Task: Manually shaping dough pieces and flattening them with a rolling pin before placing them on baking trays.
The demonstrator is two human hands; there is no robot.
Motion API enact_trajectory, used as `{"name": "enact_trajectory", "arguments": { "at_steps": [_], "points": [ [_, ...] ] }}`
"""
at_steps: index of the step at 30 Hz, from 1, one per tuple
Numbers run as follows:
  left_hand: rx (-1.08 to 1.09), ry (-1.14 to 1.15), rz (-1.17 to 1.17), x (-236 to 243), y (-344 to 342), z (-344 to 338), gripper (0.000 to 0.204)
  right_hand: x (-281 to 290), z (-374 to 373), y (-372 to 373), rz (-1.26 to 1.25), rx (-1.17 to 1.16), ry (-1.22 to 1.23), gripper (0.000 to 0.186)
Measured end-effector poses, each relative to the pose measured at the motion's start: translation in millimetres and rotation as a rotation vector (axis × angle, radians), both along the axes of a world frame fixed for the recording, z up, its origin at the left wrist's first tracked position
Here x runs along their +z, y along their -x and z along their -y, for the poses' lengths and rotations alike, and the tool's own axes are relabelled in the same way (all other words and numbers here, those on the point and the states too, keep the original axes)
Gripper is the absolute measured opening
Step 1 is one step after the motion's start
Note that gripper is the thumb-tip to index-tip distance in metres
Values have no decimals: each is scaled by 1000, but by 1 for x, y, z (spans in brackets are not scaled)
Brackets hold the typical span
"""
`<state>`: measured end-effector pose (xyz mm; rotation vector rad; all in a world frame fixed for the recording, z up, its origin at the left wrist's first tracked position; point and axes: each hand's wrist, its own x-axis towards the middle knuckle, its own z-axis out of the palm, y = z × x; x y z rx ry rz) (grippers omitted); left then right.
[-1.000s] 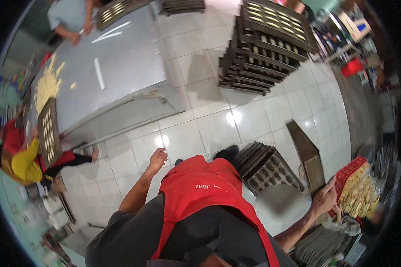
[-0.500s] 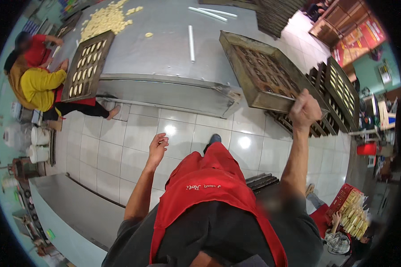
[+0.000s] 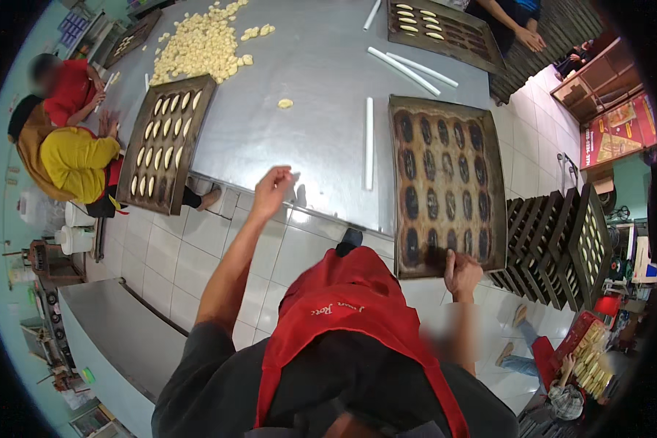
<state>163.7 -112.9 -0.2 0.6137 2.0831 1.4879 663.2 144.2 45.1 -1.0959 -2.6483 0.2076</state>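
My right hand (image 3: 461, 274) grips the near edge of a dark, stained baking tray (image 3: 449, 193) with rows of oval hollows, lying on the steel table (image 3: 321, 146) and jutting past its front edge. My left hand (image 3: 274, 190) hovers at the table's front edge, fingers loosely curved and holding nothing. White rods (image 3: 369, 142) lie left of my tray. Beyond my left hand are a small dough piece (image 3: 285, 104) and a pile of dough pieces (image 3: 197, 51). A tray of pale shaped dough (image 3: 160, 146) sits at the table's left corner.
Two co-workers (image 3: 73, 153) work at the left; another's hands (image 3: 529, 36) are beside a far tray (image 3: 442, 25). Stacked filled trays (image 3: 588, 248) stand right, near a person with a red crate (image 3: 591, 350) of bagged items. A steel counter (image 3: 117, 328) is behind at left.
I have turned toward and neared the table. The tray in my right hand went from upright at my side onto the table's right end. My left hand moved forward to the table's edge.
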Motion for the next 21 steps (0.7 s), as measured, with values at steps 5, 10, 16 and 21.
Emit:
{"name": "enact_trajectory", "arguments": {
  "at_steps": [5,10,16,21],
  "points": [
    [82,87,-596,-6,148,-74,36,59,7,156,-365,150,172,11],
    [-213,109,-965,7,196,-124,36,33,12,315,-313,250,285,45],
    [-38,133,74,21,141,-139,31,-28,4,391,-158,-73,138,56],
    [-386,197,-562,24,100,-109,43,-33,7,424,-208,-83,138,50]
  ]
}}
